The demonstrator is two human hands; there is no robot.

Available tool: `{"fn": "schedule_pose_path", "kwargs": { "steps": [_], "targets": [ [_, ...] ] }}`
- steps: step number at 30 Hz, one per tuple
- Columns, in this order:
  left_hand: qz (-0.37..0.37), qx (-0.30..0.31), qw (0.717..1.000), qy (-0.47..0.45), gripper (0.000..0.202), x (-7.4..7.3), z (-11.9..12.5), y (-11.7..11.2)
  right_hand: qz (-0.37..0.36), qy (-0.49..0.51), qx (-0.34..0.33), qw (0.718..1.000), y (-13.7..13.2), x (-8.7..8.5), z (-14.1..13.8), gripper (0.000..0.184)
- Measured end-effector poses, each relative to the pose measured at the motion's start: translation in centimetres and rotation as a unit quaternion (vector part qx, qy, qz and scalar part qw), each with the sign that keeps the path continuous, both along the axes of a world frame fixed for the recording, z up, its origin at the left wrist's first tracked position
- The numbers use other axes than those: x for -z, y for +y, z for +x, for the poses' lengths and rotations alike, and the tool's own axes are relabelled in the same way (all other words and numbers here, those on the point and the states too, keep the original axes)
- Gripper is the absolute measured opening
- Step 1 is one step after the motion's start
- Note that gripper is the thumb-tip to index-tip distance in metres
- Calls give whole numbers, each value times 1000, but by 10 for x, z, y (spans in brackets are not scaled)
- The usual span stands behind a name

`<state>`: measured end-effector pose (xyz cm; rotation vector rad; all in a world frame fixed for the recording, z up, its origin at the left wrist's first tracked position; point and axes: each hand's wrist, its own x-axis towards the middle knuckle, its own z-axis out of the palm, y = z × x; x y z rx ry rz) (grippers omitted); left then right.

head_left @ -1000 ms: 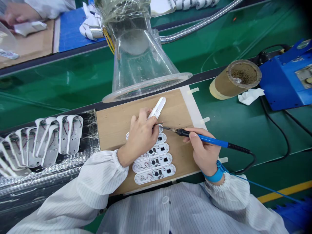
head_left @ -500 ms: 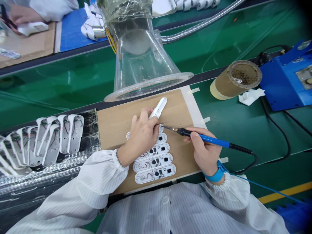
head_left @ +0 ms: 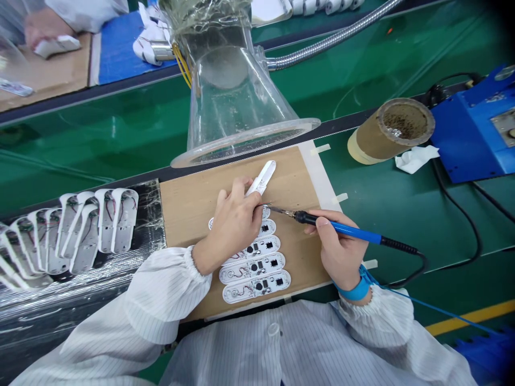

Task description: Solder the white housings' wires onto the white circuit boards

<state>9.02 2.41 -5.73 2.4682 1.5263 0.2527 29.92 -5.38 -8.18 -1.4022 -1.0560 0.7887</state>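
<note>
My right hand (head_left: pixel 341 247) is closed around a blue soldering iron (head_left: pixel 354 230), its tip pointing left to my left hand's fingertips. My left hand (head_left: pixel 237 228) is closed over a white plastic housing (head_left: pixel 263 176), whose far end sticks out past the fingers. A thin dark wire seems to lie at the iron's tip, but the contact is too small to make out. Below the left hand, several white oval housings with circuit boards (head_left: pixel 255 287) lie in a column on the cardboard (head_left: pixel 301 236); the hand partly covers the upper ones.
A clear fume hood (head_left: pixel 237 107) hangs just beyond the cardboard. White housings with wires (head_left: pixel 124 220) stand in a row at left. At right are a brown cup (head_left: pixel 382 131), crumpled tissue (head_left: pixel 416 159) and a blue soldering station (head_left: pixel 475 128). Another person's hand (head_left: pixel 48 29) works across the bench.
My two hands, the housing and the iron stay almost where they were; the iron's handle shifts very slightly. Across the bench, the other person's hand has moved and the dark tool there is out of sight.
</note>
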Motion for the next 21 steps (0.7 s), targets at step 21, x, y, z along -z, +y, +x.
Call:
{"fn": "schedule_pose_path", "kwargs": {
  "steps": [21],
  "targets": [
    [14,3,1000,-7,15,0,0,-2,4,-7,-15,1000,2,0,-1,17]
  ]
}}
